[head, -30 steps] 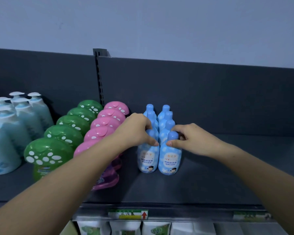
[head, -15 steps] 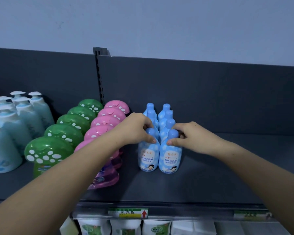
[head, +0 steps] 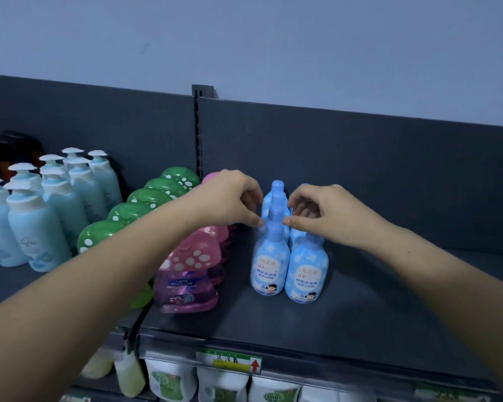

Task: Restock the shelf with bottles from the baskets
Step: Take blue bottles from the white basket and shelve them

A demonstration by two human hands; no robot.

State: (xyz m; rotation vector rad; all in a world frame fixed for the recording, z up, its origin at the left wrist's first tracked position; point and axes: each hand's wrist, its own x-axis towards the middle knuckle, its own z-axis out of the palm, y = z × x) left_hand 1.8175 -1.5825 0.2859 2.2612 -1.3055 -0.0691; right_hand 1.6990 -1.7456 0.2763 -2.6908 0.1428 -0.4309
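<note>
**Both Hands at the Tops of the Blue Bottles**

The left hand point(head: 230, 198) is held with its fingers curled. Its thumb tip is laid against the left side of the neck of the front left blue bottle point(head: 269, 265). The right hand point(head: 331, 216) is curled too, and its thumb tip is laid against the right side of the same neck. The top of the front right blue bottle point(head: 307, 274) is hidden under the right hand's fingers. It cannot be told whether either hand is gripping a bottle or only touching it.

The blue bottles point(head: 276, 198) are stood upright in two rows, side by side and touching, on the dark shelf point(head: 360, 314). The caps of the left row are seen between the two hands.

Just to the left, a row of pink bottles point(head: 192, 256) with spotted caps is stood, partly hidden by the left arm. A row of green bottles point(head: 157, 198) with spotted caps is set right beside them. Farther left, pale blue pump bottles point(head: 41, 227) are grouped together.

A dark back panel point(head: 360, 169) is seen behind the bottles. A price tag point(head: 230, 361) with a red arrow is fixed to the shelf's front edge. White pouches point(head: 221, 384) and a yellow bottle point(head: 128, 375) are seen below it.
</note>
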